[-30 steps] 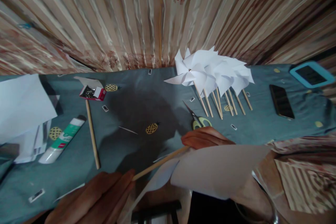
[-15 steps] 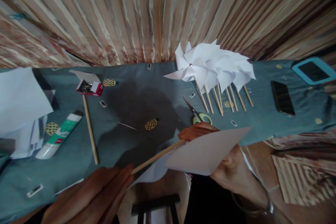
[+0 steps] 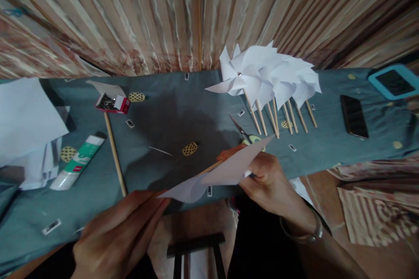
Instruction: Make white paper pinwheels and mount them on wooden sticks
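Both grips closed: left hand (image 3: 118,231) pinching one end, right hand (image 3: 266,181) clasping the other, holding a paper pinwheel (image 3: 225,173) over the near edge of the counter (image 3: 203,117). It is partly hiding scissors (image 3: 242,131); overlapping finished pinwheels (image 3: 273,74) are lying beyond.

My feed is dim; light from behind the camera throws a soft shadow (image 3: 193,117) over the middle of the surface (image 3: 322,141). The held paper (image 3: 232,166) looks dull. Beyond the far corners, I get the curtain (image 3: 185,13) stretched and smeared.
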A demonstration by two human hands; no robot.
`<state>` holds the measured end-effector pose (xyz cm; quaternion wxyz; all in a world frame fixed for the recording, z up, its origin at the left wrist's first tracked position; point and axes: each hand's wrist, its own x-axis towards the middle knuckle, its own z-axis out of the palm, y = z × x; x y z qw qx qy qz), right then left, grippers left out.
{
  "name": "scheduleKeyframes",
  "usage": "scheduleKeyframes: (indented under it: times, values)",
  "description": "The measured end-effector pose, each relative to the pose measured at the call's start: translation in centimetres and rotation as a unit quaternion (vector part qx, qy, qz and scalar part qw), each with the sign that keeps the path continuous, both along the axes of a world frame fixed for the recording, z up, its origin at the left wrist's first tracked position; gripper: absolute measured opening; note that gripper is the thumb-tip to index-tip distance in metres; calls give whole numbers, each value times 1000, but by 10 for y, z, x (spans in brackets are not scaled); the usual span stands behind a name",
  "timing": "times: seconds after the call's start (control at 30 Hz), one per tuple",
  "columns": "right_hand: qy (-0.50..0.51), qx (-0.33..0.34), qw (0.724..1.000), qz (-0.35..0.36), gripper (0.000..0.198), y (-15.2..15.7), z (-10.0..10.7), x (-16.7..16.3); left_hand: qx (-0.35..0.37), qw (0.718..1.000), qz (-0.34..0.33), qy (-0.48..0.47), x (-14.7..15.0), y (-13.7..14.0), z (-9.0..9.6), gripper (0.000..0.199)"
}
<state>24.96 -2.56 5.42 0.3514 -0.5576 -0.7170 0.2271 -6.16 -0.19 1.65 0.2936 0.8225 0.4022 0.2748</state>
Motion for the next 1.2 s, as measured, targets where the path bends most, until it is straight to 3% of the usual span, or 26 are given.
scheduleKeyframes:
  times: [0.1, 0.23, 0.43, 0.57, 0.7, 0.8, 0.93, 1.2]
  values:
    - [-4, -3, 1000, -9, 22, 4, -3, 3, 113, 990, -55, 67, 23, 19, 7, 25]
    - [16, -34, 998, -41, 24, 7, -8, 5, 142, 989, -33, 11, 47, 31, 19, 25]
    - [102, -67, 987, -101, 35, 15, -9, 6, -13, 998, 21, -58, 54, 35, 8, 21]
    - [180, -59, 971, -148, 43, 21, -16, 10, -131, 986, 62, -83, 58, 41, -2, 19]
    - [227, -27, 952, -206, 49, 25, -24, 13, -196, 966, 96, -139, 64, 46, -6, 21]
    - [247, 4, 936, -252, 49, 27, -26, 14, -258, 937, 123, -203, 69, 49, -7, 24]
    - [275, 11, 916, -293, 46, 29, -26, 10, -359, 866, 166, -305, 77, 52, -5, 29]
    - [414, -43, 876, -244, 35, 42, -27, -10, -471, 734, 217, -439, 98, 58, 5, 34]
